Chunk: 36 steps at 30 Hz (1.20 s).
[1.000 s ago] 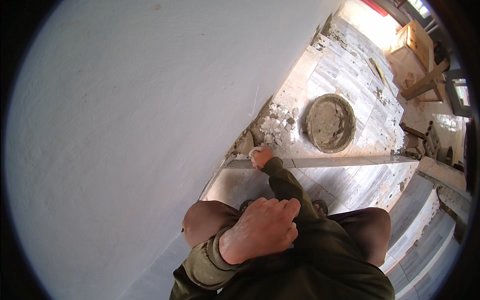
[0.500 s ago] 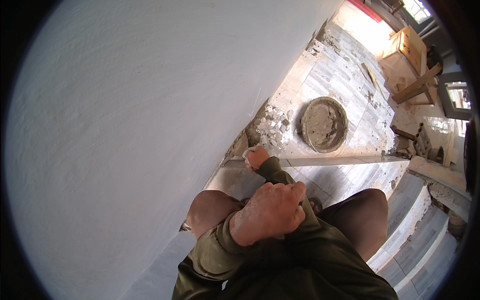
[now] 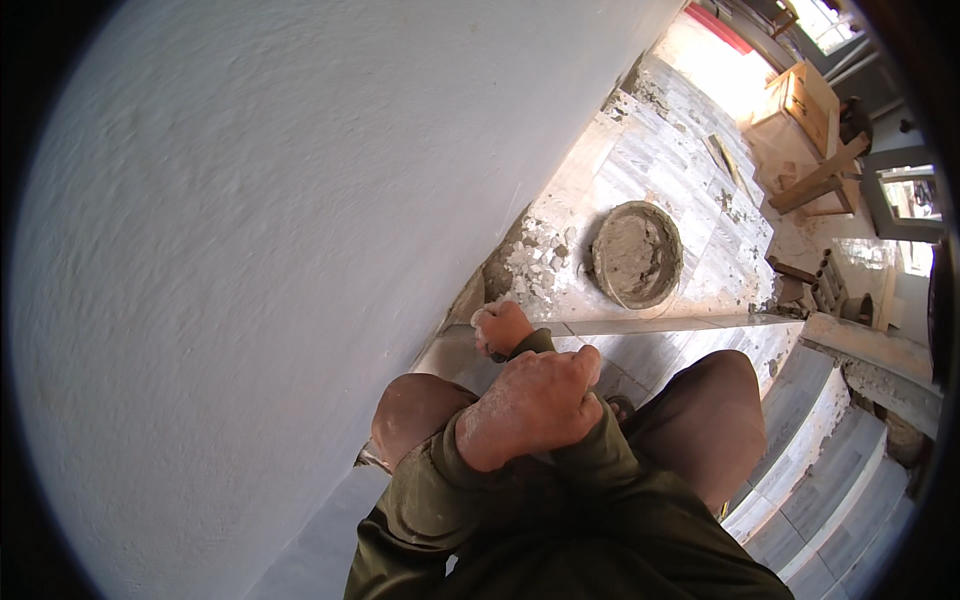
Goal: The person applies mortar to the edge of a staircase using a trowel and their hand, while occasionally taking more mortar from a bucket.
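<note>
My left hand [image 3: 530, 405] is a dusty fist over my right forearm and its olive sleeve [image 3: 598, 440]. Its curled fingers hide whatever they may grip. My right arm crosses beneath it, reaching forward and left. At the end of that arm, my right hand [image 3: 503, 328] is closed beside the edge of a tiled step [image 3: 640, 325], near the foot of the pale wall [image 3: 300, 220]. White residue coats its fingers; what they hold cannot be made out. Beyond it, a round basin [image 3: 637, 255] caked with grey mortar stands on the upper tiles.
Broken chips and rubble [image 3: 535, 265] lie along the wall's base. My bent knees flank my arms. Tiled stairs [image 3: 830, 500] descend at the right. Farther off are a wooden cabinet [image 3: 808, 105], wooden boards [image 3: 820, 180] and a yellowish strip [image 3: 730, 165] on the floor.
The view has shifted slightly. My right hand has drawn a little nearer and turned, narrowing the gap to my left hand. Both remain closed, and the basin stays in place.
</note>
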Each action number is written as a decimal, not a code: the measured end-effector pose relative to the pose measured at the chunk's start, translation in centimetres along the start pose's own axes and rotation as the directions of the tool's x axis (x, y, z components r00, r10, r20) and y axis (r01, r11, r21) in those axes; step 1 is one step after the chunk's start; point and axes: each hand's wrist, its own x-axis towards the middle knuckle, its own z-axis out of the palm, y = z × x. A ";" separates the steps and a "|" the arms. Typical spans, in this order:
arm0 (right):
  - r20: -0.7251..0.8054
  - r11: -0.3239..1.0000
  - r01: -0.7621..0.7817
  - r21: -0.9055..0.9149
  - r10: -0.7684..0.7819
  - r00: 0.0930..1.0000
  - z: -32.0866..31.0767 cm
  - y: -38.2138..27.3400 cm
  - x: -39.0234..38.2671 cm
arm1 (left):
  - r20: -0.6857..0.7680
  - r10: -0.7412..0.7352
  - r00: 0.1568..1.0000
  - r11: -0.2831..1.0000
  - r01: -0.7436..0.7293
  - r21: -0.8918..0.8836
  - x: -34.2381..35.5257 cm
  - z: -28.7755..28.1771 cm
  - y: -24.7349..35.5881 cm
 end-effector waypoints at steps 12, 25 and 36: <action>0.009 0.994 0.044 -0.095 -0.044 0.999 -4.8 0.0 -6.0 | 0.017 0.021 1.000 0.996 -0.022 0.082 -1.3 0.8 0.7; 0.415 0.113 0.415 -0.903 -0.025 0.909 -1.8 8.1 7.7 | 0.090 0.070 0.993 0.993 -0.078 0.088 -2.6 1.3 0.8; 0.467 0.211 0.450 -0.868 0.035 0.884 -2.3 7.5 10.4 | 0.133 -0.026 0.991 0.996 0.014 0.089 -2.6 1.0 0.8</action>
